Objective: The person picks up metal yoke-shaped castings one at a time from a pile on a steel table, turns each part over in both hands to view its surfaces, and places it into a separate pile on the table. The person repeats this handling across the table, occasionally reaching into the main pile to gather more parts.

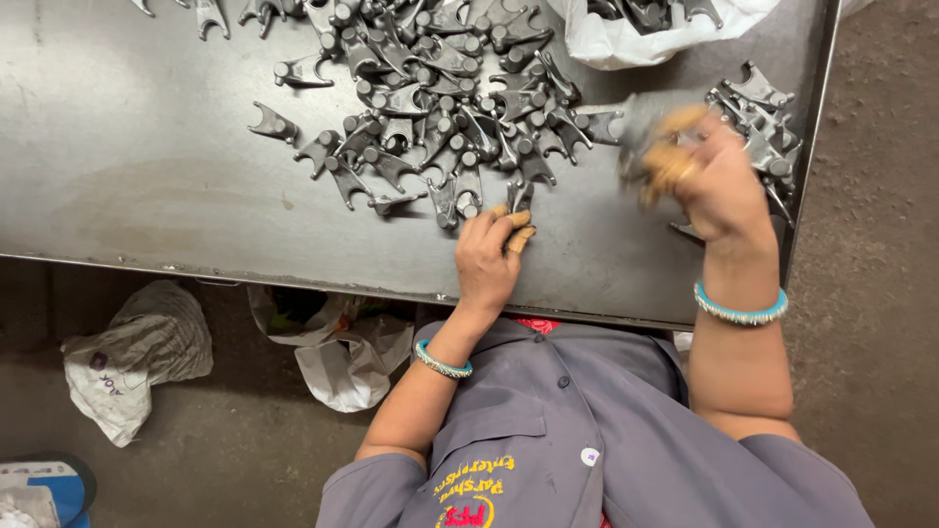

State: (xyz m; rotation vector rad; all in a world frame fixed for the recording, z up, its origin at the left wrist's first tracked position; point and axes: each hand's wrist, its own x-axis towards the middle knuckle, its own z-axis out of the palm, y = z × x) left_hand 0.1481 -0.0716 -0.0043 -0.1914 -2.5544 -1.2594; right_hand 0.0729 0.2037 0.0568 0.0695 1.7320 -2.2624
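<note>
Left hand (486, 256) grip clamped on forked metal part (519, 196), right hand (719, 176) (blurred) grip unclear

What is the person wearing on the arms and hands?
Both forearms are bare. The left wrist carries a turquoise bangle, and the right wrist a similar turquoise bangle. The left hand has no glove. The right hand is blurred. Short grey sleeves belong to a buttoned work shirt.

Your desk (147, 186) is dull grey steel. The forged fork parts (440, 108) are dark grey. Your bangles (740, 313) are turquoise. Your shirt (587, 430) is grey with yellow-red embroidery. The bag (626, 44) is white.
</note>
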